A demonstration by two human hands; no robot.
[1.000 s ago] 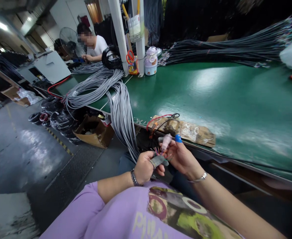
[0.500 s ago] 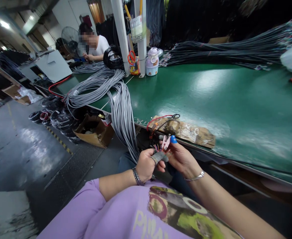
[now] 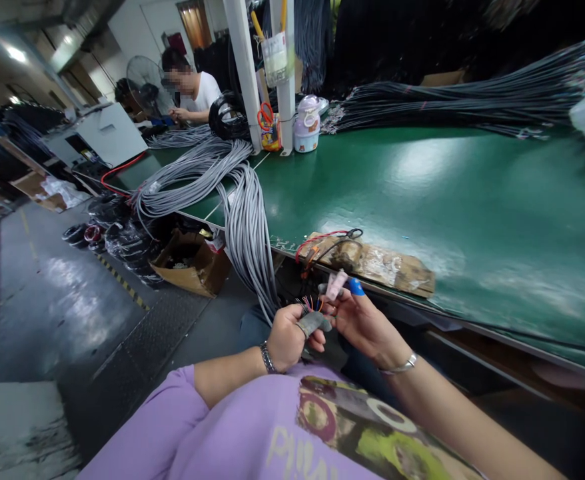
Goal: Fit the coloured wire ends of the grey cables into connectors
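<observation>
My left hand is closed around a cable end, and several thin coloured wires fan out above its fingers. A grey cover wraps the thumb of this hand. Just to the right, my right hand grips a small pink clip-like tool between its fingers. The right thumb wears a blue finger cover and stands apart from the tool. Both hands are close together in front of the table edge, below a taped wooden board. The fingers hide most of the held cable.
A thick bundle of grey cables hangs over the edge of the green table. Dark cables lie at the back. A cup stands by the post. Beneath the table is a cardboard box. A co-worker sits beyond.
My right hand has moved slightly right, away from my left hand, with the pink tool tilting over. The wires' tips show more plainly between the hands. The view has shifted a little.
</observation>
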